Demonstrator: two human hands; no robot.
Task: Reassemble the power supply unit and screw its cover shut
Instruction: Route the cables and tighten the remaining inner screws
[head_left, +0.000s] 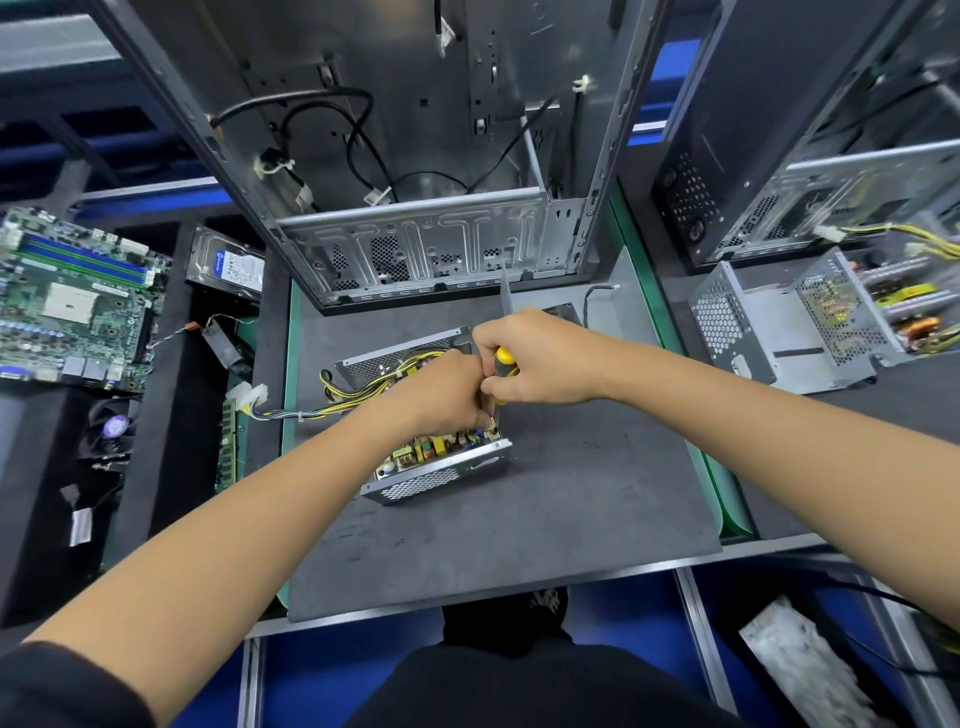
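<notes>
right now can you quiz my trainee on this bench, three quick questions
1. True or false: the power supply already has its cover on.
2. Which hand grips the screwdriver? A left, B right, C neither
3. Fill in: the hard drive lies between the motherboard and the ____.

Key:
1. False; its circuit board shows.
2. B; the right hand grips the yellow handle, while the left hand steadies it over the unit.
3. The computer case.

The power supply unit (441, 470) is bare perforated metal, dully shiny; the screwdriver (505, 364) handle glossy yellow-and-black plastic; the mat (571, 493) matt, slightly rough grey.
</notes>
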